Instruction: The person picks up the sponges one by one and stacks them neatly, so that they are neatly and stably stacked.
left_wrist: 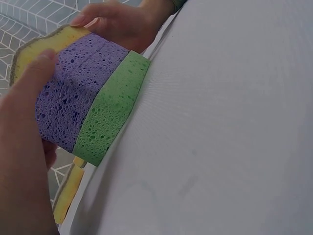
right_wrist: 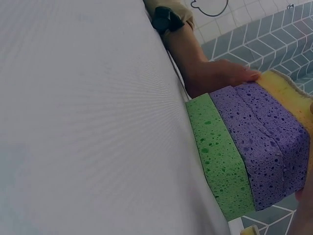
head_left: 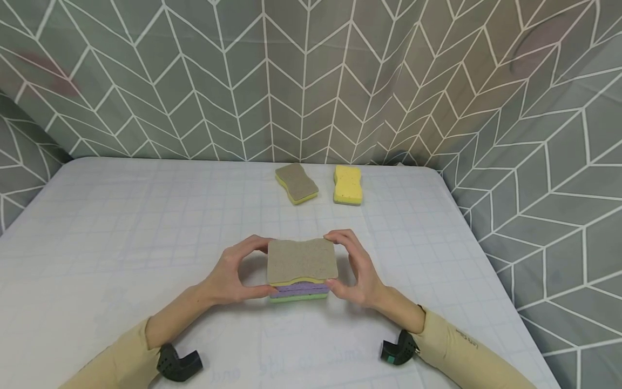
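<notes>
In the head view, a stack of sponges stands on the white table in front of me. Its top piece is a yellow sponge (head_left: 302, 260) with a grey-beige scouring face upward. Under it lie two purple sponges (right_wrist: 254, 142), and a green sponge (left_wrist: 110, 107) forms the base on the tabletop. My left hand (head_left: 233, 273) grips the yellow sponge at its left end, thumb at the front and fingers behind. At the right end, my right hand (head_left: 359, 273) holds the same sponge likewise. Both thumbs sit near the seam with the purple below.
Toward the table's far edge lie two more sponges: one grey-faced sponge (head_left: 297, 183) with its scouring side up, and one yellow-faced sponge (head_left: 347, 185) to its right. A patterned grey curtain (head_left: 286, 81) hangs behind the white table (head_left: 146, 216) and along its sides.
</notes>
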`<action>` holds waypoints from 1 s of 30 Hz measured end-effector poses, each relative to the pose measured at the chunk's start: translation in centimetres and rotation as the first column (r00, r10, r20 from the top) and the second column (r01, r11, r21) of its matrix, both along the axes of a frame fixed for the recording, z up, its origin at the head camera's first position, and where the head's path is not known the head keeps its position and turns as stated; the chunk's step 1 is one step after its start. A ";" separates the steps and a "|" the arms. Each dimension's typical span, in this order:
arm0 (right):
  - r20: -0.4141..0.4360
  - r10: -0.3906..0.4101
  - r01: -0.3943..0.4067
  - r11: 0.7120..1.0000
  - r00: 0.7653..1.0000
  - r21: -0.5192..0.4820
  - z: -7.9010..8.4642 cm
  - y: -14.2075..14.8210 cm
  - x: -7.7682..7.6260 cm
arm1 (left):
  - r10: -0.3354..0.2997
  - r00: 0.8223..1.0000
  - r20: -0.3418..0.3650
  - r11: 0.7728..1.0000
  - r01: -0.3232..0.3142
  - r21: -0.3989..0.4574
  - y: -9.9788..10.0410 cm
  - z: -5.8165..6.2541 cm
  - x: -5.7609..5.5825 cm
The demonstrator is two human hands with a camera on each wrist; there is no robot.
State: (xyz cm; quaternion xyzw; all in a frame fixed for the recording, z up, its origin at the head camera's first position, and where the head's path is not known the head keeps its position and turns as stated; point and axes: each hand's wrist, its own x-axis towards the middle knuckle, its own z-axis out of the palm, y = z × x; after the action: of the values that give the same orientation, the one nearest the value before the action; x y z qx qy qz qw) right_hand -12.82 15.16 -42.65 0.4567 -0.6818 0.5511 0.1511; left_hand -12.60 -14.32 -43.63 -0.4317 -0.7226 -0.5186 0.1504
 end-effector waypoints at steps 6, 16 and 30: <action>0.007 -0.006 0.006 1.000 1.000 0.000 0.0 0.0 0.1 | 0.007 1.000 -0.026 0.994 -0.004 0.110 0.6 0.4 0.3; 0.003 -0.008 0.008 1.000 1.000 0.006 -0.1 0.1 0.0 | -0.021 0.999 0.031 0.981 0.015 0.195 1.2 0.3 0.8; 0.014 0.005 -0.005 1.000 1.000 0.002 -0.1 0.1 -0.1 | -0.018 1.000 0.010 0.978 0.016 0.208 1.3 0.2 0.7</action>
State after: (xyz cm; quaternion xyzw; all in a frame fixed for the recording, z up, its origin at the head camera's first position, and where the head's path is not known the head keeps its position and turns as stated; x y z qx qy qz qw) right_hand -12.91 15.24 -42.73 0.4548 -0.6823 0.5538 0.1445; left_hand -11.93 -13.07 -43.43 -0.4167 -0.6615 -0.5951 0.1860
